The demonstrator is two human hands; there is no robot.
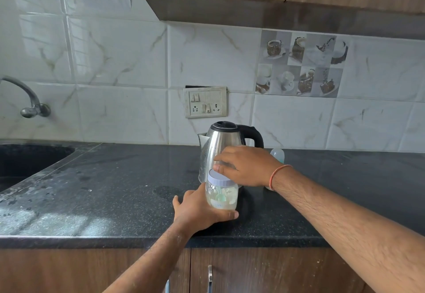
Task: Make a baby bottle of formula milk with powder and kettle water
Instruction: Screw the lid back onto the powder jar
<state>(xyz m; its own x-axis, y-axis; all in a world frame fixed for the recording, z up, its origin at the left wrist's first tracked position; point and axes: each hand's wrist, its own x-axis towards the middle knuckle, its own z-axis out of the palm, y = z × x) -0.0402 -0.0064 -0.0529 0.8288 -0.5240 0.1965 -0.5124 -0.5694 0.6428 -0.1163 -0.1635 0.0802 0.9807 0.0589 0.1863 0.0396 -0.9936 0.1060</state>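
Powder jar (221, 191) upright on desk (103, 189), before kettle (222, 145). Left hand (197, 210) wrapped round base; right hand (246, 166) gripping lid (218, 176). Risk: sudden lid release, powder spilling.

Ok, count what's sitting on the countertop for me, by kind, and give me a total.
Kettle: 1
Powder jar with a lid, between both hands: 1
Baby bottle, mostly hidden behind the right wrist: 1
Total: 3
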